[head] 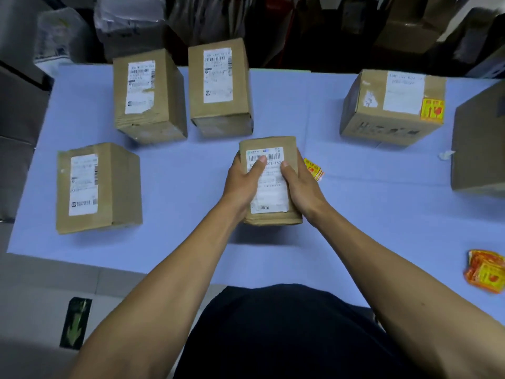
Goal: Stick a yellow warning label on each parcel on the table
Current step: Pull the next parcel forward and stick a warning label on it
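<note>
Gripping the small brown cardboard parcel (270,181) from both sides, left hand (243,181) and right hand (299,184) are curling fingers round it, steadying it for labelling (yellow warning label (313,169) lying just beside).

Left hand (243,184), right hand (296,184) apparently clasping.

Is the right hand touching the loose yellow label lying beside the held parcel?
Cannot tell. In the head view the right hand and held parcel hide the loose yellow label's near edge.
</note>
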Motion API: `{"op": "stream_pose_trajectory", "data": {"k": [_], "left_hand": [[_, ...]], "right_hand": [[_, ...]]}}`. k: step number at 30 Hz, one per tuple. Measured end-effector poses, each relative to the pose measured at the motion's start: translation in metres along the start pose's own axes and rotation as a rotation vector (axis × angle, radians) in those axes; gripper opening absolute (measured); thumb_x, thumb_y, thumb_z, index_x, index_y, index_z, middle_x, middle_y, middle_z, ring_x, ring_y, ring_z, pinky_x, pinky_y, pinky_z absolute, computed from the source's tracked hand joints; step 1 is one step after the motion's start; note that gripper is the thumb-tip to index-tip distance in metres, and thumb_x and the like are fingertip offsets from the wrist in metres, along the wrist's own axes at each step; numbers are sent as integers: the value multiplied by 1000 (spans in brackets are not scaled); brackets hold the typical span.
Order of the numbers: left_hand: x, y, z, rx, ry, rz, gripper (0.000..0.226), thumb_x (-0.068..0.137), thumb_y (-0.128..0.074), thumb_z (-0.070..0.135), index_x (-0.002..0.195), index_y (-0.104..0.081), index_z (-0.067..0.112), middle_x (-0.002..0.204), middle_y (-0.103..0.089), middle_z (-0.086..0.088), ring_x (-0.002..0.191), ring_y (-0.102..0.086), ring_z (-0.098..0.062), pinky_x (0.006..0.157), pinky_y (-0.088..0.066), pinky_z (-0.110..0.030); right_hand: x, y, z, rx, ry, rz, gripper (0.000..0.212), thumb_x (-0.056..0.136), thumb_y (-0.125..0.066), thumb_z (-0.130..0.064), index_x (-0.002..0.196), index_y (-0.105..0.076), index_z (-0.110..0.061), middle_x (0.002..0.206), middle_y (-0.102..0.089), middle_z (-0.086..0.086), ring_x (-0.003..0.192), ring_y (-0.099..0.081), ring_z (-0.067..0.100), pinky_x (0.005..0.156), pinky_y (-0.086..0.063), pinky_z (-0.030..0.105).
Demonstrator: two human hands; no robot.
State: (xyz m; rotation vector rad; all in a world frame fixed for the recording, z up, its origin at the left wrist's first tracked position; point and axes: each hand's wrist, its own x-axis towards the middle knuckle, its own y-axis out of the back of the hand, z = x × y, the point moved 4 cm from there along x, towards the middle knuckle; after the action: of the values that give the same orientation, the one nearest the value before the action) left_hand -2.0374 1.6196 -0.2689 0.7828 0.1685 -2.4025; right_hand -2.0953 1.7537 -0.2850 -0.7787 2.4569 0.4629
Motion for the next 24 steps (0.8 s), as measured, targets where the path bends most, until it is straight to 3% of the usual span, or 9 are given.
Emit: {"op": "stream_pose_trajectory", "data": {"k": [6, 10, 14, 17, 20, 24], "left_hand": [[-28, 23, -47, 37, 23, -4, 32, 95, -65, 30, 124, -58, 19, 116, -73, 0, 103, -72, -17, 95, -57, -47], [-31, 29, -57, 102, -6, -13, 36, 92, -66, 38, 124, -58, 25, 117, -72, 6, 106, -70, -14, 98, -55, -46], [-31, 32, -56, 290, -48, 20, 64, 80, -63, 60, 136, -48, 33, 124, -68, 10, 111, -66, -13, 101, -52, -42], [-50, 33, -58, 512, -213, 25, 77, 91, -62, 46, 155, -22, 31, 157, -38, 2, 139, -42, -13, 115, -33, -30], [-67, 31, -67, 709, -274, -51, 85, 97, -59, 38, 159, -2, 28, 168, 6, 5, 152, -4, -5, 111, -13, -13], [-59, 27, -62, 747, -287, -35, 84, 98, -56, 39, 159, 1, 26, 168, 10, 4, 153, -2, -8, 109, -13, -14]], "right_hand": [[-36, -26, 32, -87, -52, -34, 60, 105, -34, -50, 159, -13, -39, 153, -48, -6, 136, -49, 20, 107, -35, 30], [-39, -32, 41, -92, -55, -23, 62, 104, -33, -54, 159, -10, -39, 157, -43, -7, 140, -45, 21, 115, -33, 36], [-46, -29, 36, -145, 11, -13, 61, 104, -40, -49, 158, -17, -36, 151, -49, -8, 134, -52, 19, 104, -39, 29], [-67, -26, 39, -357, 148, -49, 73, 102, -47, -46, 160, -7, -29, 160, -35, -10, 137, -48, 17, 99, -39, 26], [-81, -25, 53, -487, 160, -88, 83, 100, -45, -54, 160, 7, -28, 165, -21, -15, 140, -44, 16, 105, -41, 31], [-71, -24, 50, -548, 174, -62, 82, 101, -41, -55, 160, 8, -27, 164, -28, -10, 134, -51, 22, 100, -47, 37]]}}
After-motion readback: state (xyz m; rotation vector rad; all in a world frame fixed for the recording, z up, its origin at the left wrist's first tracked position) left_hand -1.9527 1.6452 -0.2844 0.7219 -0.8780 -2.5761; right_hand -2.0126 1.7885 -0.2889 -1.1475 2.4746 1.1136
